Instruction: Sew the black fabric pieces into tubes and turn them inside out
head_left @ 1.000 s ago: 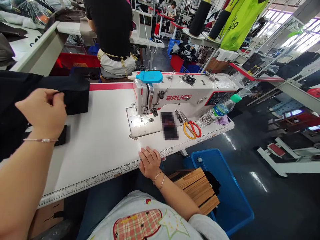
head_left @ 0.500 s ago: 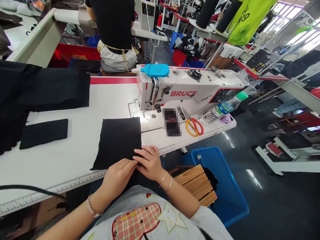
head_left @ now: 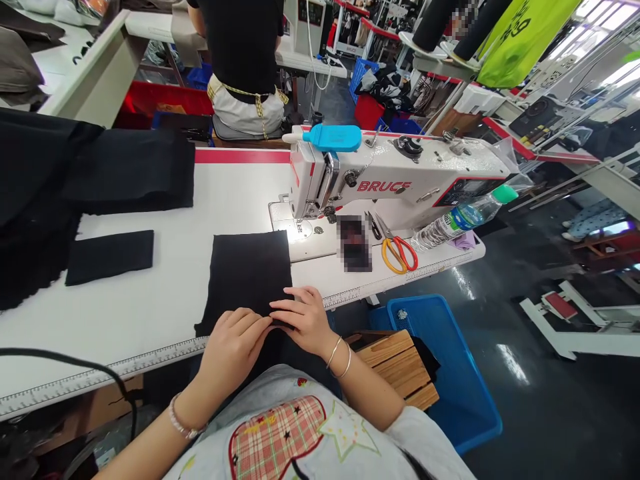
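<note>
A black fabric piece (head_left: 250,273) lies flat on the white sewing table (head_left: 165,293), its far edge by the needle of the white Bruce sewing machine (head_left: 395,183). My left hand (head_left: 233,347) and my right hand (head_left: 303,317) meet at the fabric's near edge at the table front. Both hands have fingers curled and pressed on that edge, fingertips touching each other. A small black fabric strip (head_left: 110,255) lies to the left, and a stack of black fabric (head_left: 95,177) sits at the far left.
Orange-handled scissors (head_left: 399,252) and a plastic water bottle (head_left: 463,218) lie right of the machine. A blue bin (head_left: 450,373) and a wooden seat (head_left: 395,367) are at my right. A person in black sits ahead with their back turned. A black cable (head_left: 75,367) crosses the lower left.
A second ago my left hand was at the black stack and my right rested on the table edge. Now the black piece lies before the machine with both hands at its near edge.
</note>
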A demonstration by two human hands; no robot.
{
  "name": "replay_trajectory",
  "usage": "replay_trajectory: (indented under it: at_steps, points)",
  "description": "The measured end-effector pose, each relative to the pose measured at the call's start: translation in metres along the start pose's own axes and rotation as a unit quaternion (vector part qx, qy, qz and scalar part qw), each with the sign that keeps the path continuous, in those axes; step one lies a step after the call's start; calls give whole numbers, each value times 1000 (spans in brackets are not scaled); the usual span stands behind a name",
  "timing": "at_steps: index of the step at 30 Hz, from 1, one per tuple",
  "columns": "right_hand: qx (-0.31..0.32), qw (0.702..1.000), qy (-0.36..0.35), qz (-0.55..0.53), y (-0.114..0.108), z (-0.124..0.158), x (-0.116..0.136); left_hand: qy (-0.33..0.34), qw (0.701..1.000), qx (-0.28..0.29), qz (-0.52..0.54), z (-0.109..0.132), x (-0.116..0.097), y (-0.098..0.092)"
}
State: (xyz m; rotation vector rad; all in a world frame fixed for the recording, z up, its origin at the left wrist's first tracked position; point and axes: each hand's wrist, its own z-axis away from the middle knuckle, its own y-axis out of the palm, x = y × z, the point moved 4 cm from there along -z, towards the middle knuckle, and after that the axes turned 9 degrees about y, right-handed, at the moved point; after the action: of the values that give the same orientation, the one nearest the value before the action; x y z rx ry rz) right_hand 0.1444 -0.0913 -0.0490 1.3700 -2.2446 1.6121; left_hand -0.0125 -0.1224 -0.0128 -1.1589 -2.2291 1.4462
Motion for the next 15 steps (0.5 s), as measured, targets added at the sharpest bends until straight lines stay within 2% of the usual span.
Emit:
replay_trajectory:
  at_steps: [5, 8, 10, 12, 15]
  points:
    - [11, 999, 28, -26, -1, -1, 1, 9, 999, -31, -2, -13, -8, -12]
    - [2, 996, 52, -66, -2, -2, 0, -21, 999, -38, 9, -16, 0, -25]
    - [-18, 992, 79, -98, -5, -2, -1, -73, 995, -30, 53, -13, 12, -33]
    - [-45, 985, 114, -119, -8, -3, -4, -157, 981, -24, 115, -4, 27, -39]
    - [-66, 976, 161, -129, -11, 0, -8, -319, 933, -9, 169, 22, 51, -39]
